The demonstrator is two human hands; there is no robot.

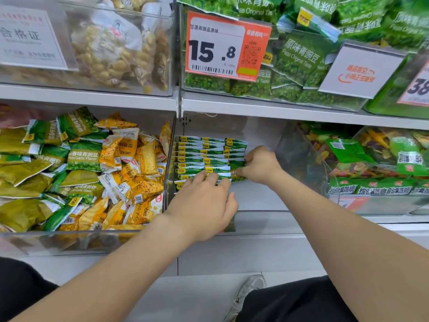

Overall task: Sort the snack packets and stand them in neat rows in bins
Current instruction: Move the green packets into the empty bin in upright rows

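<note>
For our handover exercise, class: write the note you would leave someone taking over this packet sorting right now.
Left hand: fingers rest on the front green packets, steadying them.
Right hand: pinches the end packet at the rows' right side.
Done: several neat rows stand in the middle bin.
To do: the mixed pile of green and yellow packets in the left bin is unsorted.

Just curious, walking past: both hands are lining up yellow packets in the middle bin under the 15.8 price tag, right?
Not quite: they are green, not yellow. The head view shows the left hand and right hand on rows of green packets in the middle bin under the 15.8 price tag; yellow packets lie in the left bin.
</note>
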